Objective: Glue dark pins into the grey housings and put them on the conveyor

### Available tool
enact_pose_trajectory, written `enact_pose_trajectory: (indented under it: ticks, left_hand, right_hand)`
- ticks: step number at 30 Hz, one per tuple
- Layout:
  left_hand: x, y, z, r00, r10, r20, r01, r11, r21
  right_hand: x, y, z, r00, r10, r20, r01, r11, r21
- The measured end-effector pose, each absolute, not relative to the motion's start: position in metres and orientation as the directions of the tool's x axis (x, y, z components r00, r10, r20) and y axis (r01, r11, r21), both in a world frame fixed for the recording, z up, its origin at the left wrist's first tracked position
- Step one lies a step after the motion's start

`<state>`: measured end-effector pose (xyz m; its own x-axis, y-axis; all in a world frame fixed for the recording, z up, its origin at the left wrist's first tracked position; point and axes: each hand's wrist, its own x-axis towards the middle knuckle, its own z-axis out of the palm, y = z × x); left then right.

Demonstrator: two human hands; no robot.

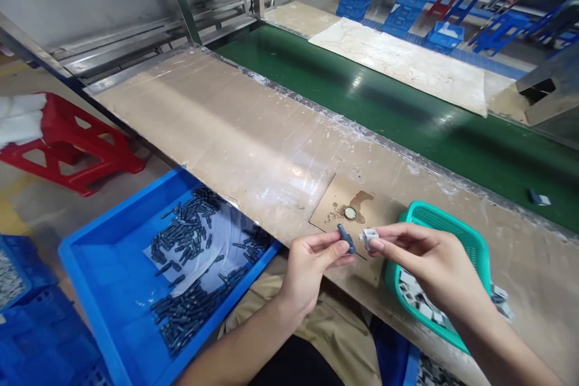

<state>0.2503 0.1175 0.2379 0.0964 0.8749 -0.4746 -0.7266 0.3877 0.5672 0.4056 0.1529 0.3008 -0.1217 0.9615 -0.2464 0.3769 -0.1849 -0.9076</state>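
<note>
Between the thumb and fingers of my left hand (312, 265) is a dark blue-grey plastic peg (345, 239), held roughly upright. My right hand (427, 259) pinches a small light-grey square plastic piece (370, 237) with an opening in its top. The two parts are close together, with a small gap between them. Just beyond my fingers, a small round cap-like disc (350, 213) lies on a brown board (325, 208) with a wet stain. Under my right forearm stands a green basket (483, 253) of small white and grey pieces, partly hidden.
A blue tray (104, 289) holding many dark pegs (185, 235) sits at the table's left edge. Past the tabletop runs a green conveyor belt (316, 72), with a small dark-and-white part (539, 198) on it. A red stool (85, 145) stands at left.
</note>
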Motion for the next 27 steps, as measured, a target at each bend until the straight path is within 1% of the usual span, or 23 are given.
enact_pose_trajectory:
  ticks: [2, 5, 10, 12, 15, 17, 19, 20, 22, 23, 24, 25, 26, 27]
  left_hand:
    - [0.257, 0.117, 0.24, 0.084, 0.886, -0.457, -0.726, 0.368, 0.581]
    - [0.257, 0.116, 0.243, 0.065, 0.911, -0.407, -0.692, 0.335, 0.639]
    - [0.247, 0.127, 0.236, 0.114, 0.936, -0.333, -0.566, 0.337, 0.753]
    - [0.248, 0.136, 0.226, 0.126, 0.943, -0.309, -0.516, 0.328, 0.791]
    - [0.256, 0.148, 0.219, 0.155, 0.958, -0.241, -0.422, 0.284, 0.861]
    - [0.259, 0.149, 0.223, 0.149, 0.968, -0.202, -0.38, 0.245, 0.892]
    - [0.251, 0.143, 0.23, 0.052, 0.984, -0.172, -0.328, 0.18, 0.927]
    - [0.243, 0.137, 0.232, -0.041, 0.987, -0.154, -0.275, 0.137, 0.952]
    - [0.215, 0.124, 0.228, -0.305, 0.948, -0.086, -0.094, 0.06, 0.994]
    - [0.197, 0.116, 0.221, -0.447, 0.893, -0.041, 0.015, 0.053, 0.998]
    - [0.178, 0.109, 0.21, -0.576, 0.817, 0.028, 0.125, 0.054, 0.991]
    - [0.157, 0.103, 0.195, -0.668, 0.74, 0.082, 0.219, 0.09, 0.971]
    - [0.136, 0.097, 0.177, -0.707, 0.697, 0.121, 0.309, 0.15, 0.939]
    - [0.115, 0.091, 0.157, -0.709, 0.689, 0.152, 0.403, 0.218, 0.889]
  right_hand:
    - [0.403, 0.15, 0.302, -0.122, 0.965, -0.233, 0.388, -0.17, -0.906]
    - [0.403, 0.147, 0.302, -0.133, 0.966, -0.222, 0.408, -0.15, -0.901]
    - [0.403, 0.148, 0.294, -0.161, 0.955, -0.25, 0.404, -0.167, -0.899]
    - [0.402, 0.155, 0.286, -0.154, 0.953, -0.26, 0.437, -0.17, -0.883]
    - [0.409, 0.184, 0.27, -0.096, 0.965, -0.245, 0.515, -0.163, -0.842]
    - [0.428, 0.213, 0.26, 0.014, 0.98, -0.196, 0.546, -0.172, -0.82]
    - [0.458, 0.247, 0.255, 0.223, 0.971, -0.088, 0.583, -0.206, -0.786]
    - [0.477, 0.264, 0.254, 0.316, 0.948, -0.033, 0.597, -0.226, -0.77]
    - [0.515, 0.292, 0.255, 0.476, 0.877, 0.073, 0.626, -0.279, -0.729]
    - [0.532, 0.302, 0.256, 0.529, 0.841, 0.114, 0.635, -0.304, -0.71]
    - [0.547, 0.31, 0.257, 0.567, 0.81, 0.149, 0.646, -0.326, -0.69]
    - [0.559, 0.314, 0.259, 0.59, 0.788, 0.178, 0.658, -0.341, -0.672]
    - [0.567, 0.315, 0.261, 0.597, 0.776, 0.202, 0.672, -0.348, -0.654]
    - [0.573, 0.313, 0.263, 0.59, 0.776, 0.222, 0.691, -0.344, -0.636]
